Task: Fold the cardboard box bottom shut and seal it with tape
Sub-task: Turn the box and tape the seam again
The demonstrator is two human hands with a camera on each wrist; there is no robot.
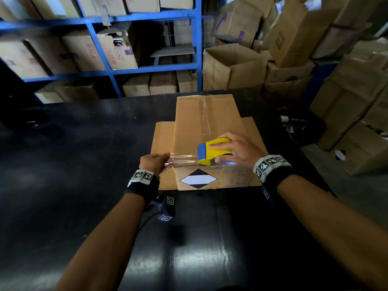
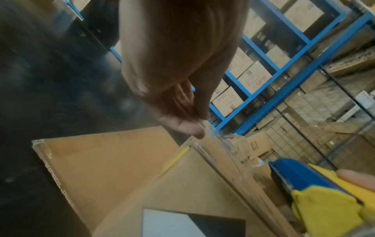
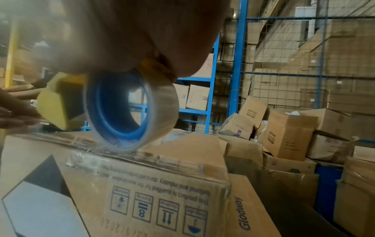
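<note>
A brown cardboard box (image 1: 207, 127) stands on the black table (image 1: 84, 143), its folded bottom facing up with clear tape along the centre seam. My right hand (image 1: 235, 148) grips a yellow and blue tape dispenser (image 1: 214, 151) over the box's near top edge. Its clear tape roll (image 3: 131, 112) touches that edge. A strip of clear tape (image 1: 182, 159) stretches left from the dispenser to my left hand (image 1: 155, 162), which pinches the strip's free end at the box's near left corner. The left wrist view shows the left fingers (image 2: 182, 121) pressed together on the tape beside the box (image 2: 113, 168).
Side flaps (image 1: 162, 143) of the box lie flat on the table on both sides. Blue shelving (image 1: 109, 38) full of cartons stands behind the table. More cartons (image 1: 294, 49) are piled on the floor to the right.
</note>
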